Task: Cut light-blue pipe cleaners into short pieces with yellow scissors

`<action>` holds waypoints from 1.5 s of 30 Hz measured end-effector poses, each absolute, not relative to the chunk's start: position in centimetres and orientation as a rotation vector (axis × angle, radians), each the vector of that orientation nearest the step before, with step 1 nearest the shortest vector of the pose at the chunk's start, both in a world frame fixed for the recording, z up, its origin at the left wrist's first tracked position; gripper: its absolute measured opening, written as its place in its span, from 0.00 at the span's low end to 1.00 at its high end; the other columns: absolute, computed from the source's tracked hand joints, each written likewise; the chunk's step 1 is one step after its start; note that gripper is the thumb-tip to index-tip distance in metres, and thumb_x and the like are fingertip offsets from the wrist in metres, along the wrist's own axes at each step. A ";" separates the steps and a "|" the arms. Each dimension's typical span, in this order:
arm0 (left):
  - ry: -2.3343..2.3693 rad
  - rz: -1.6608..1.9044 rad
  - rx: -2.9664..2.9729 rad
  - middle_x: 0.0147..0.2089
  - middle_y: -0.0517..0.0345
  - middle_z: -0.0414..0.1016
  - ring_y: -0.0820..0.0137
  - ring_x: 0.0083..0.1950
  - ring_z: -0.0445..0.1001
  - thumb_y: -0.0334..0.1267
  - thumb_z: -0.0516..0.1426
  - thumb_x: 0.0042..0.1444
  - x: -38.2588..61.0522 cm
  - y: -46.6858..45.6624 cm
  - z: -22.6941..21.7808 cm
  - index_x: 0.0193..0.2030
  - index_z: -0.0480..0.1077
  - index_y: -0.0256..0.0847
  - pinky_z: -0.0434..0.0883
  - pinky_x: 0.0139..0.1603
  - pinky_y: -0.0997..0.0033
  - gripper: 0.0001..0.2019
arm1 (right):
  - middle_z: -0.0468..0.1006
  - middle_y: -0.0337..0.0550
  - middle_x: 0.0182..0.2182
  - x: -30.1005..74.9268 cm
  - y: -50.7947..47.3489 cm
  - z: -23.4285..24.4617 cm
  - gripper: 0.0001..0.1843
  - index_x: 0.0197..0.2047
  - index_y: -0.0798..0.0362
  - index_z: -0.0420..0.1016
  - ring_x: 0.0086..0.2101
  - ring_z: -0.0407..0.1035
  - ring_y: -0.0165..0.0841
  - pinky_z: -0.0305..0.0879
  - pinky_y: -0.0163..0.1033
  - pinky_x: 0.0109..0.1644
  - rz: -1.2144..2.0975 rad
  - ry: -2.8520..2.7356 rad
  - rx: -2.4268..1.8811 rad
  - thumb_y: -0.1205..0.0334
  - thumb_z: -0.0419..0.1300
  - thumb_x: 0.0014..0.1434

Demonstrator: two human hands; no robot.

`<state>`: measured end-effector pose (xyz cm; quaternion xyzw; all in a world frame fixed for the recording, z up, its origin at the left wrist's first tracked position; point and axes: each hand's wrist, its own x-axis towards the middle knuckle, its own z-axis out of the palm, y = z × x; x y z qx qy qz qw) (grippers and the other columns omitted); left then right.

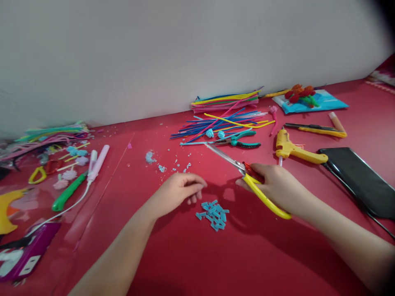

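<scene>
My right hand (273, 181) grips scissors (262, 195) with yellow and red handles. Their blades point up and to the left, toward pliers (236, 142) with teal and black handles. My left hand (182, 189) hovers with loosely bent fingers, thumb near the index finger, and no object shows in it. Just below and right of it lies a small pile of short blue pipe cleaner pieces (214, 213). Blue fluff (150, 157) and scraps are scattered beyond my left hand. Two pale blue curled balls (210, 133) rest by the pliers.
Loose coloured pipe cleaners (222, 123) lie before a bundle (226, 100) at the wall. At right are a yellow glue gun (286, 148), a cutter knife (314, 128) and a black phone (359, 179). Leftward lie a pink corded tool (98, 162) and a purple box (33, 250).
</scene>
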<state>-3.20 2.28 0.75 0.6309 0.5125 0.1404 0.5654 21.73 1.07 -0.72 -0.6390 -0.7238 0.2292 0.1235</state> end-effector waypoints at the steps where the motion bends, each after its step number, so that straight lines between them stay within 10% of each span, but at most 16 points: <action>1: 1.189 0.443 1.419 0.27 0.58 0.72 0.75 0.25 0.69 0.38 0.51 0.52 -2.6 2.3 0.7 0.38 0.67 0.37 0.66 0.28 0.74 0.09 | 0.63 0.36 0.16 21.6 0.9 -0.7 0.16 0.23 0.52 0.63 0.17 0.51 0.25 0.44 0.32 0.20 0.750 -2.086 -1.814 0.48 0.52 0.48; 13: 1.046 0.683 1.089 0.25 0.63 0.71 0.73 0.25 0.72 0.29 0.55 0.48 2.8 -0.3 -0.8 0.32 0.59 0.40 0.70 0.26 0.73 0.07 | 0.60 0.31 0.17 19.2 -0.8 -0.8 0.10 0.25 0.53 0.62 0.19 0.53 0.24 0.49 0.30 0.20 1.322 -1.706 -1.483 0.55 0.52 0.48; 31: 1.230 0.691 1.568 0.27 0.58 0.71 0.71 0.29 0.70 0.32 0.52 0.50 2.4 -1.7 -1.0 0.30 0.69 0.39 0.67 0.32 0.73 0.05 | 0.53 0.30 0.16 18.1 -1.0 -1.1 0.10 0.21 0.52 0.55 0.20 0.48 0.23 0.45 0.28 0.20 1.063 -1.861 -1.514 0.60 0.54 0.46; 45: 1.047 1.221 0.939 0.26 0.58 0.70 0.74 0.27 0.69 0.32 0.54 0.51 0.4 0.6 -0.7 0.31 0.68 0.36 0.68 0.27 0.75 0.03 | 0.69 0.37 0.21 20.2 -0.3 -1.9 0.15 0.35 0.51 0.61 0.19 0.61 0.29 0.44 0.32 0.21 0.491 -2.335 -1.708 0.48 0.51 0.51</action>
